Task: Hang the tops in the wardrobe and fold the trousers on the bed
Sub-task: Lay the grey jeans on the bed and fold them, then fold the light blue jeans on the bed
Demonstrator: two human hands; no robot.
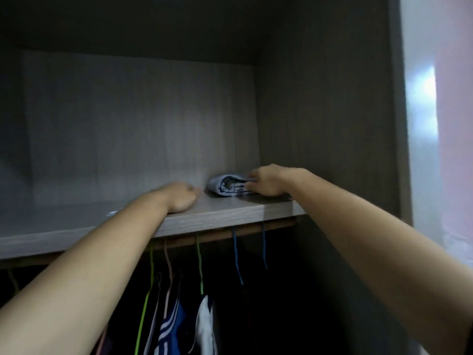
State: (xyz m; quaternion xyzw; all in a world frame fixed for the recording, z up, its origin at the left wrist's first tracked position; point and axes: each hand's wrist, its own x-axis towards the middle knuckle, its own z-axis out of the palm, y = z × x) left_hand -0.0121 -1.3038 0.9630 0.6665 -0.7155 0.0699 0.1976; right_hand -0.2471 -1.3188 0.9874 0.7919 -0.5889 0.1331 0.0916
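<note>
Folded light-blue trousers lie on the upper wardrobe shelf, near its right end. My right hand rests against the right side of the bundle, its fingers touching the cloth. My left hand lies on the shelf just left of the trousers, fingers relaxed and holding nothing. Below the shelf several tops hang on hangers from the wooden rail, among them a blue one with white stripes and a white one.
The wardrobe's right wall stands close to my right arm. Two blue hangers hang bare at the rail's right end; green and pink hangers hold clothes. A glossy door panel is at far right.
</note>
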